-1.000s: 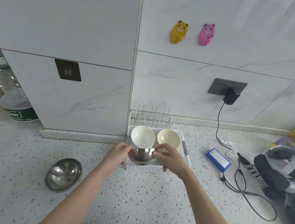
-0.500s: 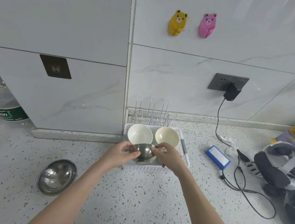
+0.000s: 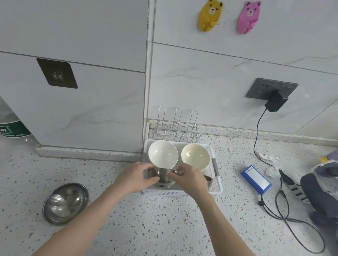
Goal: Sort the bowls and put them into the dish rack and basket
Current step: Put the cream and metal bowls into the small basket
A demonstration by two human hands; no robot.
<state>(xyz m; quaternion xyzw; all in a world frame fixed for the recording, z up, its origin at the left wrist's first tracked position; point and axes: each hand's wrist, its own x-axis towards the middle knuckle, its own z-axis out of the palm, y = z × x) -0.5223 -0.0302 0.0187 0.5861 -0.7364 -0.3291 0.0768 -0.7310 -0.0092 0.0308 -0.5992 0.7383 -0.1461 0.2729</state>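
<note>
Speckled countertop (image 3: 160,224) runs under both my forearms. To my left on it, apart from everything else, sits a large steel bowl (image 3: 65,203), open side up.

Just past that, my left hand (image 3: 136,177) and right hand (image 3: 189,180) meet over the front of the white basket (image 3: 217,185). Between them is a small steel bowl (image 3: 164,177), turned nearly on its edge inside the basket; the fingers of both hands curl round its rim from either side, thumbs close together. A second dark metal rim (image 3: 209,180) peeks out beside my right wrist, mostly hidden by the hand, so I cannot tell what it belongs to.

Behind the steel bowl, standing tilted in the basket, are a white bowl (image 3: 162,155) on the left and a cream bowl (image 3: 195,157) on the right, side by side and nearly touching. They crowd the space right behind my fingers.

At the back edge of the basket stands the wire dish rack (image 3: 177,126), against the wall.

Off to the right on the counter lie a blue box (image 3: 256,179), a black cable (image 3: 288,220) looping across the surface, crumpled paper (image 3: 267,157), and a grey headset-like device (image 3: 322,192). The cable climbs to a black charger (image 3: 275,102) plugged into a grey wall socket (image 3: 262,89). Higher up the wall hang a yellow bear hook (image 3: 210,13) and a pink bear hook (image 3: 249,17). Far left, a plastic bottle (image 3: 7,126) stands beside the tiled column.
</note>
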